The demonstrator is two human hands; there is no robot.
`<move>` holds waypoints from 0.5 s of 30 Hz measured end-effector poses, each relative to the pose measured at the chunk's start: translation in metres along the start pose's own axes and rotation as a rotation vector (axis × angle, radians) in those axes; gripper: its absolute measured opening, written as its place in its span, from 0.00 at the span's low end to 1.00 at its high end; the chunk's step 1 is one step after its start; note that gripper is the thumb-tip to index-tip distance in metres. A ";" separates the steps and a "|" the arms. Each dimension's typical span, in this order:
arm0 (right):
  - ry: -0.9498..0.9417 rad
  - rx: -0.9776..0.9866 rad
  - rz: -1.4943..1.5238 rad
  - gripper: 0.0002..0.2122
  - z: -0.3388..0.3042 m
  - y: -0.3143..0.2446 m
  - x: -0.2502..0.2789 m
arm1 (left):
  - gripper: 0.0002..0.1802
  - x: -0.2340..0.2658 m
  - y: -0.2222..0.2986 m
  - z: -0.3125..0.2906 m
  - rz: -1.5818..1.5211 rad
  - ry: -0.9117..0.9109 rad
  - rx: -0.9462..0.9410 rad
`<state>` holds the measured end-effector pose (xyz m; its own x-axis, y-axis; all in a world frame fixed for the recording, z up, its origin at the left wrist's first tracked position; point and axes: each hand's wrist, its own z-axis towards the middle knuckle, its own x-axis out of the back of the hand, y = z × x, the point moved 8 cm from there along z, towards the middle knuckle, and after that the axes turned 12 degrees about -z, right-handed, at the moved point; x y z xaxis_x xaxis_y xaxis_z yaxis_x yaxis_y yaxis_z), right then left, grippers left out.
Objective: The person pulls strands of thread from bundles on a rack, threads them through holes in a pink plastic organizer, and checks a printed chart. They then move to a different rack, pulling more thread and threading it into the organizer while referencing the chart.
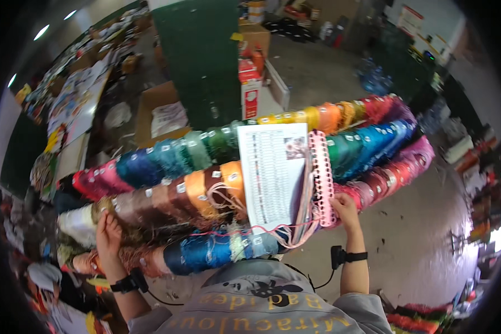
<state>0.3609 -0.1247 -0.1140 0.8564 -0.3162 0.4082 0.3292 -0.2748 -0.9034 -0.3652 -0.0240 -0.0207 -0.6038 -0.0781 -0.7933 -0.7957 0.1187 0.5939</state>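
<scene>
Here in the head view, the perforated pink strip [322, 178] sits toward three o'clock of centre, its long axis almost twelve to six, the top end tipped a shade toward eleven; pale strands [301, 222] loop below its left side, and a thin pink strand [256, 227] trails toward nine. Beside it, a printed sheet [273, 189] lies over rows of coloured thread bundles [170, 200] slanting from eight to two. Right hand [346, 210], out at four: nearly closed, fingertips grasping the strip's lower right edge! Over at eight, the left hand [109, 229] is half curled, fingertips up against an olive-brown thread bundle [103, 205]; whether it pinches a strand, I cannot tell. And the arms: right forearm rising from five, hand angled toward eleven, black wristband [349, 256] on; left forearm coming up from seven, fingers pointing to twelve, palm side turned partly inward toward three.
</scene>
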 end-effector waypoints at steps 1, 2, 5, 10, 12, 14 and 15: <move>0.044 0.003 -0.010 0.06 -0.005 -0.004 0.004 | 0.07 -0.008 -0.005 0.006 0.013 0.031 -0.003; 0.067 0.000 -0.023 0.06 -0.010 -0.010 0.009 | 0.07 -0.018 -0.012 0.013 0.028 0.064 -0.010; 0.064 0.019 -0.033 0.07 -0.015 -0.014 0.014 | 0.07 -0.058 -0.035 0.019 0.152 0.015 0.004; 0.022 0.062 -0.167 0.11 -0.014 -0.042 0.025 | 0.08 -0.109 -0.090 0.009 0.399 -0.023 0.061; -0.013 0.040 -0.106 0.11 -0.001 -0.065 0.044 | 0.08 -0.125 -0.103 0.001 0.420 -0.039 0.086; 0.035 0.133 -0.120 0.10 0.020 -0.076 0.093 | 0.09 -0.142 -0.110 -0.003 0.503 -0.039 0.025; 0.075 0.260 -0.176 0.10 0.037 -0.086 0.116 | 0.09 -0.149 -0.114 -0.004 0.482 -0.031 -0.014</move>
<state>0.4467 -0.1041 0.0066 0.7491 -0.3529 0.5606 0.5680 -0.0933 -0.8177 -0.1847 -0.0303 0.0299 -0.9022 0.0118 -0.4311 -0.4267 0.1209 0.8963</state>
